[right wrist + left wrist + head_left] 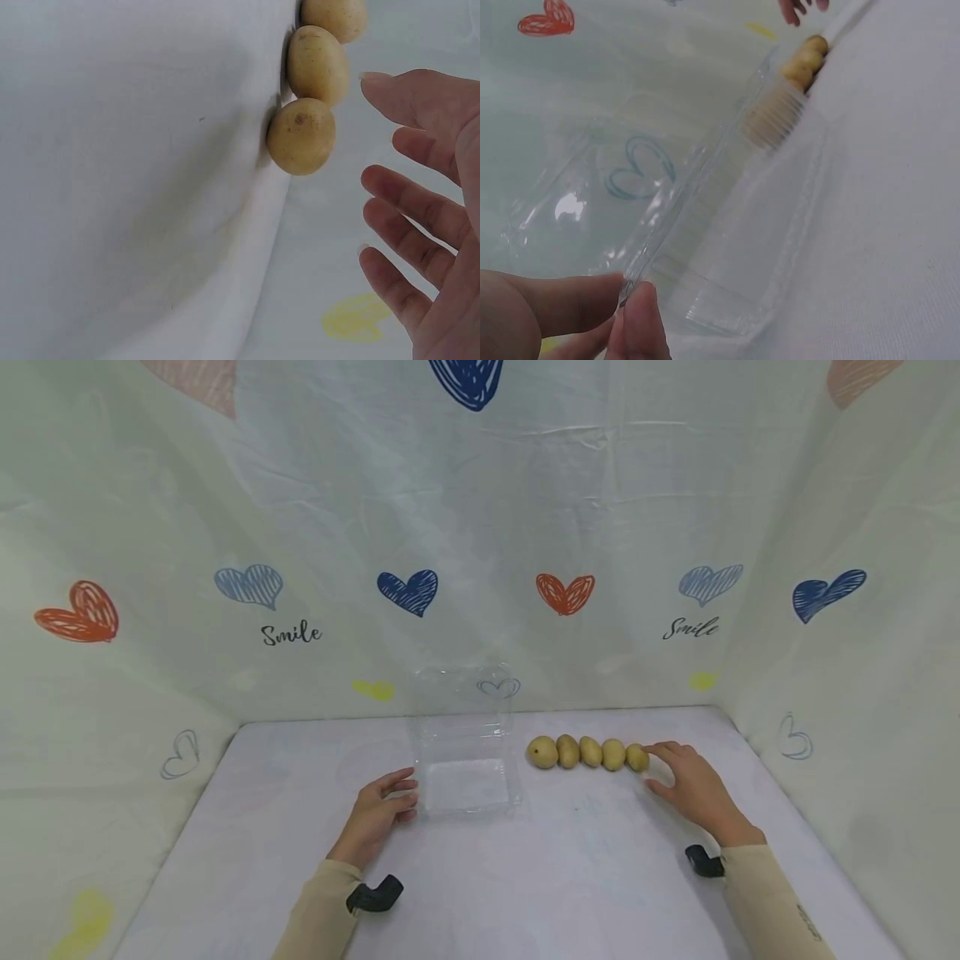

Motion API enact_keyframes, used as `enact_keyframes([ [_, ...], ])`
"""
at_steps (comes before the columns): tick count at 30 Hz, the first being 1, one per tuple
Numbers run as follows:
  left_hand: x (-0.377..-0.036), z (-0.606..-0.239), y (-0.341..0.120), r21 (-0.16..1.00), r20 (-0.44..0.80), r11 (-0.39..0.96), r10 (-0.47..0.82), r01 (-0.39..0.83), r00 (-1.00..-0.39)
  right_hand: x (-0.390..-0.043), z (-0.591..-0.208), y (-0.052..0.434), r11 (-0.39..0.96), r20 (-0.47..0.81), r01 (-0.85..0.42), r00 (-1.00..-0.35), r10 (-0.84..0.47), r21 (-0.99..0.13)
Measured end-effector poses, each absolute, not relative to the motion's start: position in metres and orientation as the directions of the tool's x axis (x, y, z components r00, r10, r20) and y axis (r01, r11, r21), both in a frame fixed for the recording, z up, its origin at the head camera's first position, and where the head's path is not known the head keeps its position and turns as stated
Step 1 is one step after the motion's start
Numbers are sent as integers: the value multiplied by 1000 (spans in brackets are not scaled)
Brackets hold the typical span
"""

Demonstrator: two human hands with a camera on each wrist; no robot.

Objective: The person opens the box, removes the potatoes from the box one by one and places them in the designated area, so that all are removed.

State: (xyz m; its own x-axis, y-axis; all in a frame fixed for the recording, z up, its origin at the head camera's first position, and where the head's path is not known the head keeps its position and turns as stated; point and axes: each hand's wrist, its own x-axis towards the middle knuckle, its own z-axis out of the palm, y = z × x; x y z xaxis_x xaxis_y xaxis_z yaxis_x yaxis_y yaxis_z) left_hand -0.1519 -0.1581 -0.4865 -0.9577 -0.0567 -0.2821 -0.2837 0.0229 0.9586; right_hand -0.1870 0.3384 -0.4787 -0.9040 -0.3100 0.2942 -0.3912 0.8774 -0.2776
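We see a clear plastic clamshell box (467, 777) standing open near the middle of the white tabletop (570, 868), its lid raised toward the far edge. Our left hand (375, 817) rests at the box's left side, and the left wrist view shows thumb and forefinger (562, 304) pinching the thin plastic rim. To the right of the box, toward the far edge, a row of five small yellow-brown potatoes (588, 752) lies end to end, each touching the next. Our right hand (693, 789) lies with its fingers spread and relaxed, holding nothing; its fingertips are just beside the rightmost potato (637, 757), and we cannot tell whether they touch it.
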Motion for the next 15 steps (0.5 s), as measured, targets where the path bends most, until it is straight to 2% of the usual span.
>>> enact_keyframes([
  [15, -151, -487, -177, 966, -259, 0, -12, -259, -966, -176, -481, 350, 877, 407, -420, -861, -305, -231],
])
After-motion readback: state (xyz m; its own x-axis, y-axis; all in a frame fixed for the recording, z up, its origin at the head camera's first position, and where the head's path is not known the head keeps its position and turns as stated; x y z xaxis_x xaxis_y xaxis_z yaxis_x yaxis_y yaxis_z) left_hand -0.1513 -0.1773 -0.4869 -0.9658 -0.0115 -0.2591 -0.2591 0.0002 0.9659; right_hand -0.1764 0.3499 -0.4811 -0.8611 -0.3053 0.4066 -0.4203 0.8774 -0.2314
